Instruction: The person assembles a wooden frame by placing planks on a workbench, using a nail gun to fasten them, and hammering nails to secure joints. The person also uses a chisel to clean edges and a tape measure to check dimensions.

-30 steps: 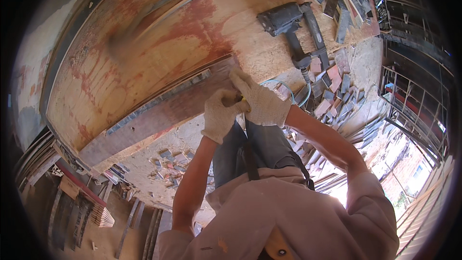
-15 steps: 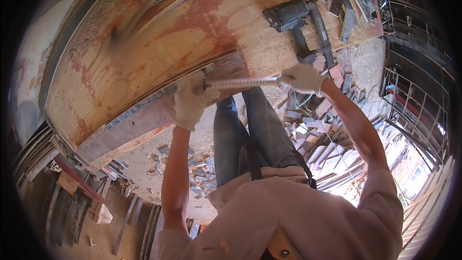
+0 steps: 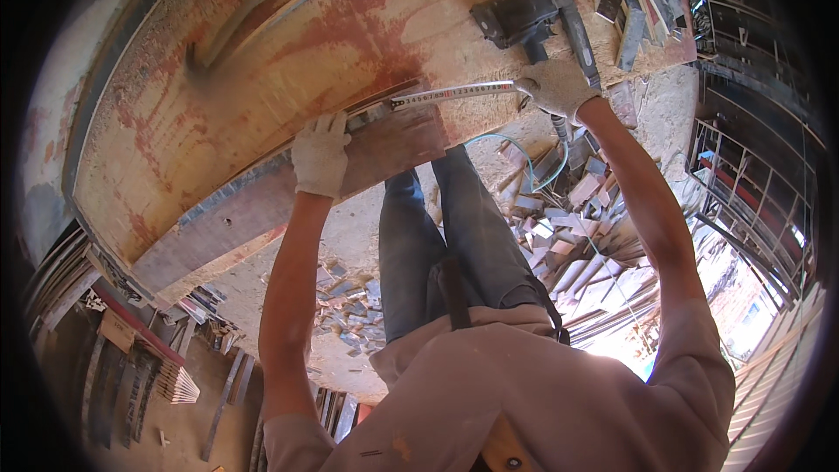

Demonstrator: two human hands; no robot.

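My right hand (image 3: 559, 89), in a pale work glove, is closed around a tape measure whose case is mostly hidden in the palm. From it the pale tape blade (image 3: 454, 94) runs left, its free end close to the far edge of a long narrow board (image 3: 384, 147). This board lies along the near side of a large stained wooden worktop (image 3: 288, 79). On the board's far edge rests my gloved left hand (image 3: 320, 157), fingers laid forward over it and apart from the blade. A black nail gun (image 3: 517, 17) lies just beyond my right hand, which hides part of it.
Offcuts (image 3: 642, 13) are stacked on the worktop's far right. Scrap pieces (image 3: 568, 236) litter the floor below, where a thin blue-green hose (image 3: 530, 170) hangs. Several long strips (image 3: 225, 406) lie on the floor at lower left. A curved strip (image 3: 232, 31) lies on the worktop.
My left hand has let go of the tape blade and settled on the board, slightly left. My right hand has moved away from me, carrying the tape over the worktop's edge near the nail gun.
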